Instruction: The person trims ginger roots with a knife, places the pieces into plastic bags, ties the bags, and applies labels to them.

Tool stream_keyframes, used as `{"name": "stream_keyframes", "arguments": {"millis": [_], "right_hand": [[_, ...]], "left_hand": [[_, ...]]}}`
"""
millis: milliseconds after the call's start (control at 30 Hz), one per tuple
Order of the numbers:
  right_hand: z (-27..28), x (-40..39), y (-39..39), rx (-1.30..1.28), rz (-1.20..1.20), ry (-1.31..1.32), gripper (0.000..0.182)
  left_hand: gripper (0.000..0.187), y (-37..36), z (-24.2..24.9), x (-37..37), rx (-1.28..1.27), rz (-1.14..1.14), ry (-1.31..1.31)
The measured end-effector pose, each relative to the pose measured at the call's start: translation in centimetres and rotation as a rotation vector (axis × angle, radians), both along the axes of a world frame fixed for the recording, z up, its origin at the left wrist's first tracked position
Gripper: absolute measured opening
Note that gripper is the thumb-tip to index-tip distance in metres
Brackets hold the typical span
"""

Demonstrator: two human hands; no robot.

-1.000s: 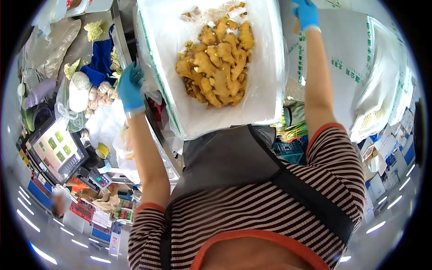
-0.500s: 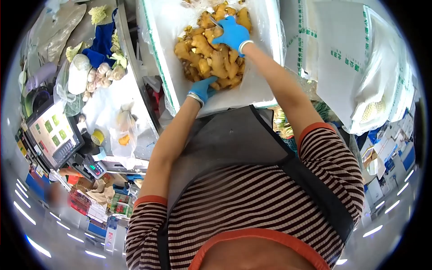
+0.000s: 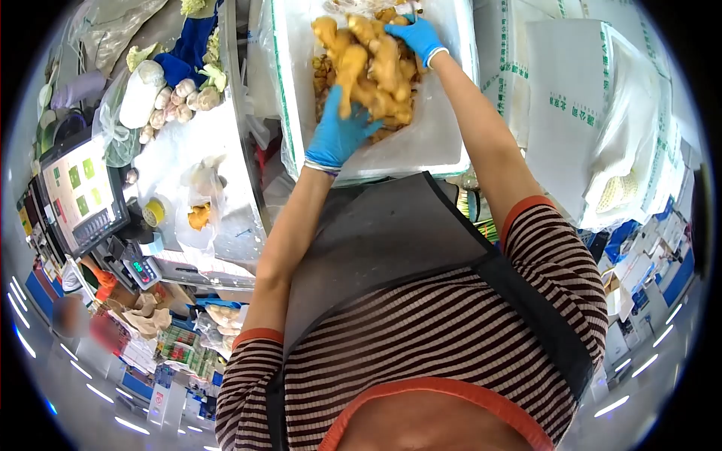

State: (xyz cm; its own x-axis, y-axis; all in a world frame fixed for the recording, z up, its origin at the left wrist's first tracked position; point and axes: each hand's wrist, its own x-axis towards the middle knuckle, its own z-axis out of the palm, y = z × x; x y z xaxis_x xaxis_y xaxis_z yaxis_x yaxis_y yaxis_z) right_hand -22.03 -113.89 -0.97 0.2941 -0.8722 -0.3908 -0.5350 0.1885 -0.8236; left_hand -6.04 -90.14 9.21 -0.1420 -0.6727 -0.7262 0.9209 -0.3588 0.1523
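A heap of ginger (image 3: 383,64) fills the middle of a white foam box (image 3: 444,150) lined with clear plastic, and the upper pieces are blurred. My left hand (image 3: 340,135), in a blue glove, is bent against the near left side of the ginger, its fingertips partly hidden among the pieces. At the far right side of the heap, my gloved right hand (image 3: 419,36) curls its fingers around the ginger's edge. The clump between both hands looks raised above smaller pieces in the box.
To the left, a metal counter holds garlic bulbs (image 3: 180,101), a blue cloth (image 3: 180,60), a plastic bag with a yellowish piece (image 3: 199,216), a touchscreen (image 3: 83,195) and a scale display (image 3: 143,270). White foam boxes (image 3: 564,113) stand on the right.
My left hand has come up higher, against the ginger's near left side. My right hand has moved away and right to the far edge. The ginger clump between them has risen and spread.
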Motion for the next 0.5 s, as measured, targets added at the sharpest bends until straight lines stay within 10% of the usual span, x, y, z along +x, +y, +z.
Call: {"name": "stream_keyframes", "arguments": {"millis": [167, 367, 500], "right_hand": [[0.8, 0.1, -0.3, 0.095, -0.229, -0.171, 0.049], [7.7, 2.3, 4.1, -0.198, 0.166, 0.246, 0.095], [9.2, 6.2, 2.0, -0.316, 0.216, 0.166, 0.079]], "left_hand": [[0.078, -4.2, 0.0, 1.7, -0.211, 0.125, -0.072], [0.039, -11.7, -3.4, 3.3, 0.066, -0.031, -0.031], [0.06, -12.9, -8.4, 9.3, -0.228, -0.45, -0.52]]}}
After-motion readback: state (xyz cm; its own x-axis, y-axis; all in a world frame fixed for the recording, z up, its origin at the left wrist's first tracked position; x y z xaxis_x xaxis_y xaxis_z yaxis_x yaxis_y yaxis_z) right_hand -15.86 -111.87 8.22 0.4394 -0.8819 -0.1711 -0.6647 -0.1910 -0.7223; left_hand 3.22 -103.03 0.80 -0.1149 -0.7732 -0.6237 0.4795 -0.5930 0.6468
